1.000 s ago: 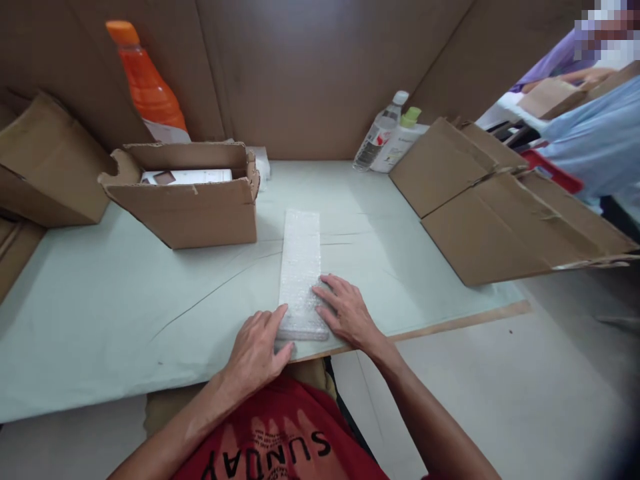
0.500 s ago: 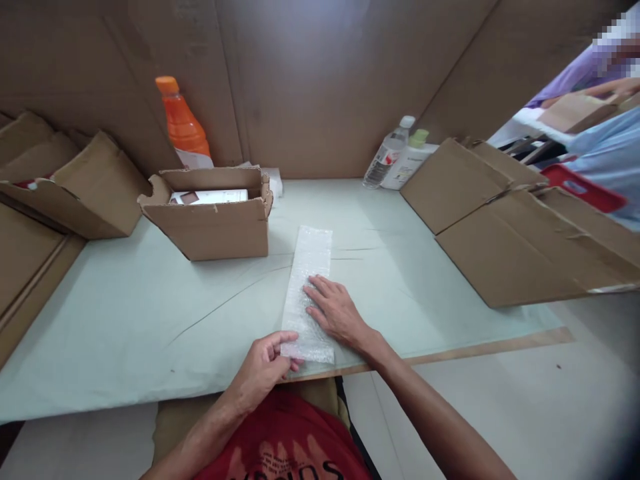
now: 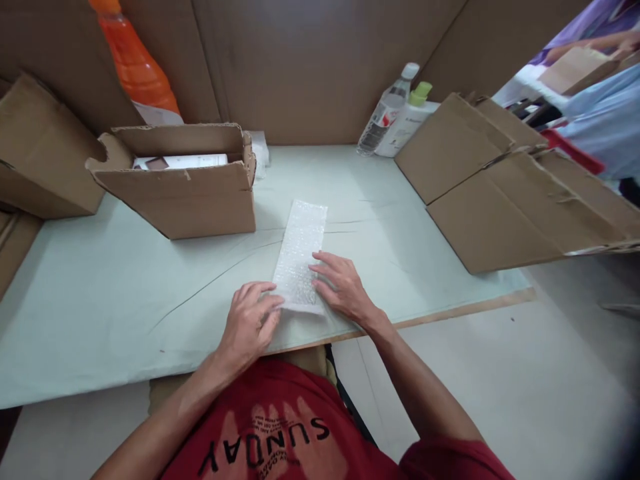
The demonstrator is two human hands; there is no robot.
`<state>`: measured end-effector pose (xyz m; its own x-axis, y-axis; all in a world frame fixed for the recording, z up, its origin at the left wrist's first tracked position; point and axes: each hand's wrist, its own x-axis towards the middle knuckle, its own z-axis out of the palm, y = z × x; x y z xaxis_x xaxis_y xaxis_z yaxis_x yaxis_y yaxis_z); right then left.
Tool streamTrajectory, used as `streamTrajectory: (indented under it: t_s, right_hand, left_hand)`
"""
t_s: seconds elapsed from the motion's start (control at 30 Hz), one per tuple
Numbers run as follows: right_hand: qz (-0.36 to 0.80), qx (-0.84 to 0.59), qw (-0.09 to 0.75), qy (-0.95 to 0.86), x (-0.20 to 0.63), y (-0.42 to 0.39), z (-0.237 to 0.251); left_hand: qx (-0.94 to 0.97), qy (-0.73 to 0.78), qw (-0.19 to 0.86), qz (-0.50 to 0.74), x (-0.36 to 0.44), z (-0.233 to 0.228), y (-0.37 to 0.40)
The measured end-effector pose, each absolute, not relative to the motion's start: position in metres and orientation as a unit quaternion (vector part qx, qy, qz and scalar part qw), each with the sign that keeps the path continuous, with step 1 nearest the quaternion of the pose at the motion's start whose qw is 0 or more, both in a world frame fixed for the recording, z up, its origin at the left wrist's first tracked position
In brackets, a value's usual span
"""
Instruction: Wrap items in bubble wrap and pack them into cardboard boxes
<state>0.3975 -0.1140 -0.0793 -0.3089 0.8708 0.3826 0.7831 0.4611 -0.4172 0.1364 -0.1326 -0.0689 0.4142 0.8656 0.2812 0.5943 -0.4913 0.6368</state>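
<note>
A flat, narrow bubble wrap bag (image 3: 303,247) lies lengthwise on the pale green table cover, close to the front edge. Its near end shows a thin, slightly raised flap (image 3: 305,308). My left hand (image 3: 250,317) is at the lower left corner, fingers curved and apart, the fingertips touching the bag beside the flap. Over the right edge, my right hand (image 3: 343,287) rests with spread fingers, their tips on the wrap.
An open cardboard box (image 3: 210,203) with a white box (image 3: 193,161) inside stands left. Behind it is an orange bottle (image 3: 143,77). A clear water bottle (image 3: 385,120) and a white bottle (image 3: 404,127) lean near cardboard boxes (image 3: 505,213). Another person is at the far right.
The view has shifted, so things sit higher in it. My left hand has turned from pinching the flap to lying palm-down at its corner. My right hand has slid toward the bag's right edge.
</note>
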Motion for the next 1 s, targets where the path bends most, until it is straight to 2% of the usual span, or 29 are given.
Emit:
streamTrajectory:
  t_s: [0.07, 0.13, 0.2, 0.33, 0.4, 0.6, 0.7, 0.8, 0.87, 0.93, 1.0]
  right_hand:
    - [0.057, -0.537, 0.370, -0.756, 0.400, -0.128, -0.070]
    - [0.052, -0.540, 0.403, -0.737, 0.398, -0.143, -0.063]
    - [0.067, -0.523, 0.376, -0.762, 0.391, -0.157, -0.062]
    - [0.081, -0.514, 0.249, -0.817, 0.372, -0.166, -0.080]
    - [0.065, -0.530, 0.225, -0.815, 0.366, -0.161, -0.090]
    - [0.084, -0.549, 0.263, -0.789, 0.364, -0.147, -0.089]
    - [0.169, -0.532, 0.271, -0.785, 0.366, -0.150, -0.079]
    - [0.240, -0.528, 0.262, -0.771, 0.367, -0.158, -0.072]
    - [0.219, -0.536, 0.285, -0.764, 0.367, -0.165, -0.069]
    - [0.147, -0.541, 0.316, -0.766, 0.366, -0.172, -0.069]
    - [0.088, -0.528, 0.307, -0.787, 0.364, -0.176, -0.071]
  left_hand:
    - [0.812, 0.466, 0.243, 0.252, 0.145, -0.067, -0.111]
    - [0.804, 0.493, 0.249, 0.221, 0.155, -0.071, -0.089]
    - [0.797, 0.508, 0.246, 0.213, 0.165, -0.078, -0.072]
    - [0.796, 0.516, 0.239, 0.206, 0.176, -0.089, -0.059]
    - [0.797, 0.514, 0.230, 0.218, 0.174, -0.089, -0.062]
    - [0.829, 0.428, 0.160, 0.320, 0.147, -0.081, -0.101]
    - [0.838, 0.404, 0.196, 0.310, 0.136, -0.080, -0.123]
    - [0.810, 0.443, 0.256, 0.288, 0.132, -0.081, -0.134]
    - [0.791, 0.478, 0.281, 0.260, 0.131, -0.083, -0.134]
    - [0.783, 0.501, 0.285, 0.234, 0.132, -0.084, -0.129]
    - [0.787, 0.511, 0.267, 0.220, 0.136, -0.086, -0.123]
